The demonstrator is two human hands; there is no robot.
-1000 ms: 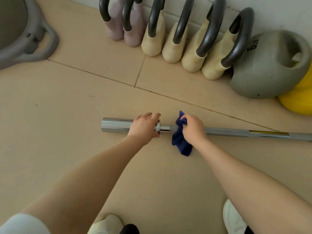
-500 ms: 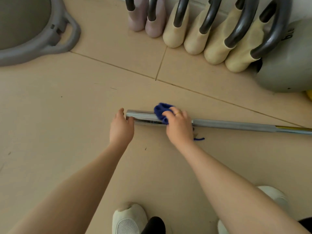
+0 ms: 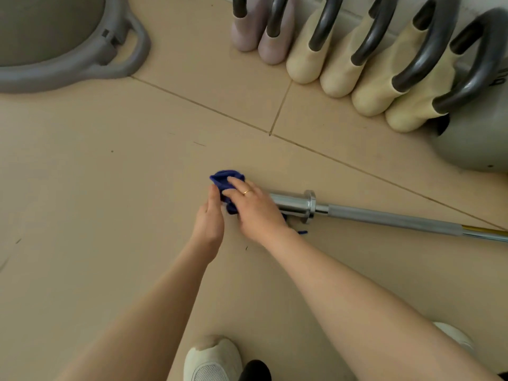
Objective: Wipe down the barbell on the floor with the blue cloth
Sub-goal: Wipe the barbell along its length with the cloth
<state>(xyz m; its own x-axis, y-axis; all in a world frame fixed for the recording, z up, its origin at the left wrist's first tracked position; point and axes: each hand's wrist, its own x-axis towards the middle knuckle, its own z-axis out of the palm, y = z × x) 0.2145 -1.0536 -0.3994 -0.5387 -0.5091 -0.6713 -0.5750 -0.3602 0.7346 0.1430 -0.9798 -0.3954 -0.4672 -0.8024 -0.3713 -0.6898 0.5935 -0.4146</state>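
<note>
A chrome barbell point(image 3: 384, 217) lies on the beige floor, running from the middle out to the right edge, with a collar near its left sleeve. My right hand point(image 3: 255, 210) grips the bunched blue cloth point(image 3: 225, 181) over the bar's left end, which is hidden under cloth and fingers. My left hand point(image 3: 210, 220) stands edge-on beside that end, fingers straight, touching the cloth from the left. A gold ring shows on my right hand.
A row of kettlebells point(image 3: 343, 61) with dark handles lines the wall at the top. A large grey kettlebell point(image 3: 478, 144) sits at the right edge. A grey balance trainer point(image 3: 68, 50) fills the top left. My white shoes point(image 3: 211, 358) are at the bottom.
My right hand has slid the cloth leftward along the sleeve to the bar's end. My left hand moved off the sleeve to the tip and now meets the cloth.
</note>
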